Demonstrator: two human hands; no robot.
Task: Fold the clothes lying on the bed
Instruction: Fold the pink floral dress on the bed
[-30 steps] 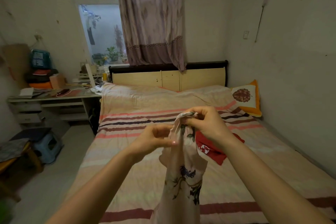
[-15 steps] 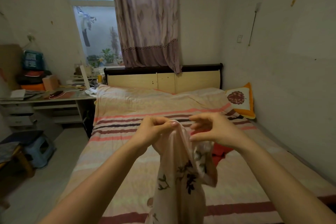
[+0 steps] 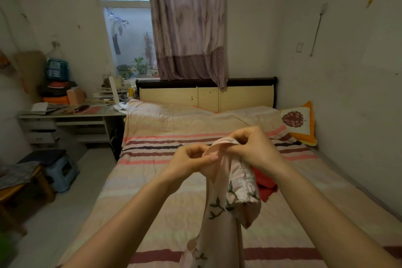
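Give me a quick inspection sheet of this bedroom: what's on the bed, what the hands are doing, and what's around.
Surface: bed with striped cover, mostly bare.
Job's things: floral garment held up above the bed; red garment lying on the bed behind it.
Clutter: orange-edged pillow against the wall.
Grippers: left hand and right hand both pinch the floral garment's top edge with their fingers.
Cables: one on the desk, next to a phone.
Surroundings: blue stool, curtain, window plants.
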